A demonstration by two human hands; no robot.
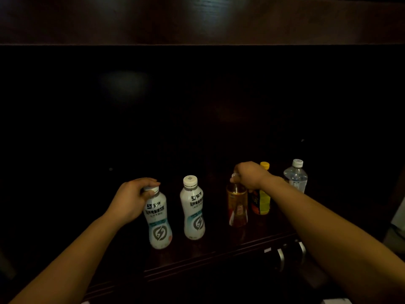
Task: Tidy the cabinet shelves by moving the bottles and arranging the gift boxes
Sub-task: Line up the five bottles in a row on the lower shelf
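Several bottles stand in a row on a dark wooden cabinet shelf (197,257). My left hand (131,198) grips the cap and neck of a white drink bottle (158,222) at the left. A second white bottle (193,207) stands free beside it. My right hand (249,175) is closed around the top of an amber tea bottle (237,207). Just behind it stands a yellow-capped bottle (262,200), partly hidden by my wrist. A clear water bottle (295,175) stands at the far right. No gift boxes are visible.
The back of the cabinet is very dark and shows nothing. A wooden shelf edge (197,20) runs across the top. Metal handles (280,257) sit below the shelf's front edge at the right. Something pale lies at the far right edge (397,218).
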